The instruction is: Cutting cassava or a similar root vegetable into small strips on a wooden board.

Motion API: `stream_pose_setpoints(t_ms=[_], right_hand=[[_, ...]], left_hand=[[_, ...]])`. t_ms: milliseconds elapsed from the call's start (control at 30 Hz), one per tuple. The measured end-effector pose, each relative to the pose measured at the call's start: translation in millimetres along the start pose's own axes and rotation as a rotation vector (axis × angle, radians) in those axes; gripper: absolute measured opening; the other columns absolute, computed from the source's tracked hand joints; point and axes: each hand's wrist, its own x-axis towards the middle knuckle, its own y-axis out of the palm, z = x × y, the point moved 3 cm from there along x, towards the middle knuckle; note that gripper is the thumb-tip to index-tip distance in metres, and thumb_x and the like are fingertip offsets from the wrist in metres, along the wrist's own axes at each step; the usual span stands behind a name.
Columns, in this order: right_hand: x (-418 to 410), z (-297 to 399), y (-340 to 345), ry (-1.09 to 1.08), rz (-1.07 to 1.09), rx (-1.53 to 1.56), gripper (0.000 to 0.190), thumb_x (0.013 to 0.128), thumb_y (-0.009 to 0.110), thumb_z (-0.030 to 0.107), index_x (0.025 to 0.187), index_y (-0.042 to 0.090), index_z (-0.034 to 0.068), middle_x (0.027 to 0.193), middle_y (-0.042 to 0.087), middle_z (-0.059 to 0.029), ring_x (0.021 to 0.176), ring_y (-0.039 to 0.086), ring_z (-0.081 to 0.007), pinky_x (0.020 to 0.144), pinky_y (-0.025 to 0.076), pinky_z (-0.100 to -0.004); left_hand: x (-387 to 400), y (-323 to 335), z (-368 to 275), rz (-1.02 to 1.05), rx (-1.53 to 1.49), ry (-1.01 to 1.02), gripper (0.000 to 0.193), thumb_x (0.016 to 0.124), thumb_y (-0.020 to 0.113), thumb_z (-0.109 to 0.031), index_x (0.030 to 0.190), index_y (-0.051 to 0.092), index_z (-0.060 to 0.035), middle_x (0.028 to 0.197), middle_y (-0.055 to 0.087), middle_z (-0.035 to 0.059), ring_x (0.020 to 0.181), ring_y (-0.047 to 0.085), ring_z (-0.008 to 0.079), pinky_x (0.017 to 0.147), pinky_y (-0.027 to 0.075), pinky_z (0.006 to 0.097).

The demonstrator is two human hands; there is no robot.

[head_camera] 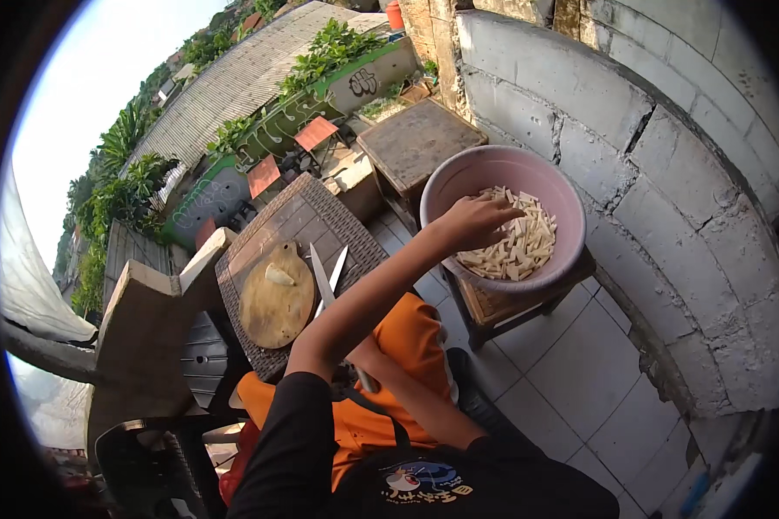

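My left hand [483, 222] is inside a large pink plastic basin [436, 188], palm down, over many pale cut sticks [522, 250]; whether it grips any is hidden. My left forearm crosses above my right hand [363, 355], which is low over my lap, around a knife handle [366, 380]. That knife's blade [322, 276] points up over the wicker table [363, 250], its middle hidden by the forearm. A second knife blade [339, 265] crosses it. A pale peeled piece [279, 275] lies on a round wooden cutting board [276, 318] at the left.
The basin stands on a wooden stool [493, 310] beside a grey block wall [623, 188]. Behind it is a worn wooden table [422, 139]. A black plastic chair [149, 454] is at lower left, near a low concrete wall [136, 337]. White floor tiles [578, 370] lie to the right.
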Motion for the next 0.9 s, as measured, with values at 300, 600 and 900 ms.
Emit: stream_pose_setpoints(t_ms=[300,600,900], right_hand=[[-0.7,31.6,-12.7,0.294,0.088,-0.031,0.029,0.094,0.055,0.018,0.111,0.046,-0.003,0.076,0.066,-0.0283,0.077,0.065,-0.0493,0.067,0.051,-0.0568],[-8.8,16.4,-30.2,0.353,0.032,0.037,0.026,0.096,0.056,0.015,0.109,0.043,-0.004,0.076,0.064,-0.0232,0.071,0.067,-0.0415,0.064,0.051,-0.0483],[0.9,46.6,-22.2,0.406,0.045,0.118,0.019,0.099,0.054,0.012,0.105,0.041,0.0,0.069,0.056,-0.0072,0.049,0.054,-0.0148,0.044,0.047,-0.031]], left_hand=[[-174.1,-233.0,-156.1,-0.725,-1.191,0.322,0.039,0.099,0.045,-0.032,0.077,0.067,-0.0081,0.083,0.048,0.0059,0.08,0.057,0.0259,0.066,0.04,0.039],[-262.0,-287.0,-235.0,-0.976,-1.283,0.506,0.017,0.094,0.04,-0.004,0.084,0.052,-0.0125,0.098,0.071,0.0114,0.077,0.039,0.0148,0.071,0.033,0.0296],[-338.0,-285.4,-297.8,-1.619,-1.471,0.629,0.015,0.099,0.042,-0.008,0.09,0.053,-0.0119,0.083,0.062,0.0077,0.079,0.057,0.0152,0.071,0.04,0.0299]])
